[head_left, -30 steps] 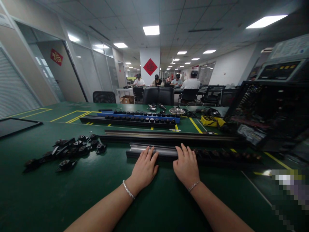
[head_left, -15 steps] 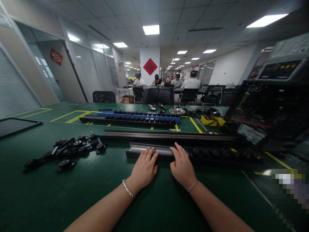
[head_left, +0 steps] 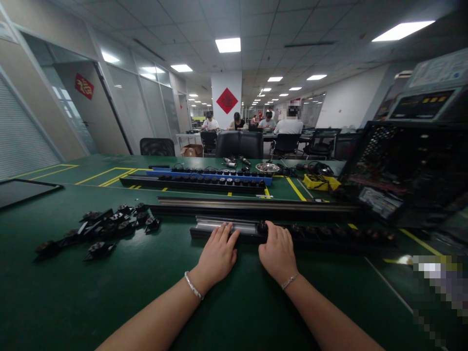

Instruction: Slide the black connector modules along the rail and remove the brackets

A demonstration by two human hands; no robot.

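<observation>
A black channel rail with a silvery inner strip lies crosswise in front of me on the green table. My left hand rests on its left part, fingers stretched over the silvery strip. To its right, my right hand lies over the rail, fingers side by side and slightly bent, tips hidden in part. Its index finger is against a small round black module in the channel. Further right, several similar black modules sit in a row along the rail. Neither hand visibly grips anything.
Loose black modules are heaped at the left. Beyond the rail lies a longer black rail, then a blue rail with modules. A metal bowl, a yellow item and an open computer case stand further right.
My right hand's fingers have drawn together and shifted slightly right, uncovering the round black module beside the index finger. My left hand has stayed in place.
</observation>
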